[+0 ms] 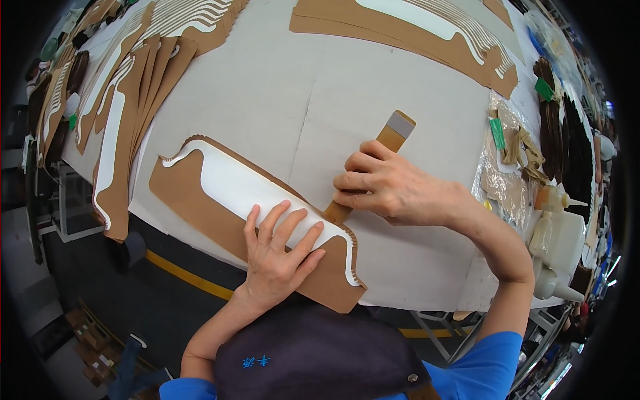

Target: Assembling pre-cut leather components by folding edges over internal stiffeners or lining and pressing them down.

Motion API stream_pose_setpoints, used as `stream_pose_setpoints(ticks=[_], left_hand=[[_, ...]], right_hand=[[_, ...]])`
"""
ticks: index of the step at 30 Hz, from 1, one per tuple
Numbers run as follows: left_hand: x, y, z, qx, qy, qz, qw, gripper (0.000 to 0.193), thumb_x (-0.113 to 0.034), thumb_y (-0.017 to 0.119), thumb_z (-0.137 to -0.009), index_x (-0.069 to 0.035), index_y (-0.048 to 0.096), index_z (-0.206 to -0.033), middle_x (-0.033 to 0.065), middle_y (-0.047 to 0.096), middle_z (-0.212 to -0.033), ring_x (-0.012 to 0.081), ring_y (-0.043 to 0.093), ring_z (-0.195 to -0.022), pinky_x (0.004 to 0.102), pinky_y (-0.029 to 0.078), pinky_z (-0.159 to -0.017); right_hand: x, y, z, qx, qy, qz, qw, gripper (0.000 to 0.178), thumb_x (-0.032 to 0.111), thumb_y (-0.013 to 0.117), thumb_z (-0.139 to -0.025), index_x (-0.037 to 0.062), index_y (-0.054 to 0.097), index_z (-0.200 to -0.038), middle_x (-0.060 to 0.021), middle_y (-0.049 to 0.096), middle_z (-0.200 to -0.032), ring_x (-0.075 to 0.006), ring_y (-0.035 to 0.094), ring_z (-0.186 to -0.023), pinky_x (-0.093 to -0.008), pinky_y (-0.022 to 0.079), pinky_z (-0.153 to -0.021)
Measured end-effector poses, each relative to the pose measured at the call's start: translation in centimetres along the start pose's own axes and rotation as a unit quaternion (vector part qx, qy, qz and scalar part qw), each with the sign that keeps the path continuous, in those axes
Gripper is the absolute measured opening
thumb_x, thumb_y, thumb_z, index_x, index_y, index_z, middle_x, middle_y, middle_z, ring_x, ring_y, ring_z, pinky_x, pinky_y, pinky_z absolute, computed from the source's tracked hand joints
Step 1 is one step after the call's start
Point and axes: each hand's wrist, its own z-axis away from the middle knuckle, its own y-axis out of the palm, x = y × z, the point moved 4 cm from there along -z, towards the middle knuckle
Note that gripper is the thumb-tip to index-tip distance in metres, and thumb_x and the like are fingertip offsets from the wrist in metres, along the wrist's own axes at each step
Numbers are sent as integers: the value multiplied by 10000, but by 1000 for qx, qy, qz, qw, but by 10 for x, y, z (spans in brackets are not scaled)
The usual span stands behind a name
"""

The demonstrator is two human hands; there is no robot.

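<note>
A brown leather-like panel [193, 183] with a curved white strip [233, 180] along its far edge lies slantwise at the table's near edge. Small notches run around both curved ends of its edge. My left hand [277, 257] rests on the panel with fingers spread, pressing the white strip flat. In my right hand [390, 187] is a flat tan bar [391, 138] with a grey band near its upper end; the fingers are wrapped round it. The bar's lower end meets the panel's far edge, just right of my left fingertips.
Fanned stacks of similar brown panels lie at the left [150, 87] and far right [400, 37] of the pale table [267, 100]. Along the right edge are a clear plastic bag [500, 173], dark strips [547, 113] and white squeeze bottles [560, 240].
</note>
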Motion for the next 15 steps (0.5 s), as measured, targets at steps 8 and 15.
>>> stream_pose_setpoints(ticks=[8, 15], left_hand=[[28, -4, 1, -52, -56, 40, 996, 429, -139, 842, -841, 0, 730, -1231, 189, 642, -1334, 384, 640, -1245, 501, 523, -1072], [44, -21, -9, -72, -29, -25, 997, 382, -64, 835, -831, -5, 742, -1197, 164, 654, -1333, 366, 660, -1214, 443, 565, -1004]], right_hand=[[-12, 1, -27, 3, -3, -14, 1000, 272, 64, 723, -803, 45, 750, -1072, -30, 641, -1109, -219, 570, -1069, -375, 447, -972], [-24, 4, -55, 4, -10, -30, 999, 278, 47, 717, -799, 39, 755, -1075, -44, 658, -1143, -232, 579, -1066, -381, 445, -968]])
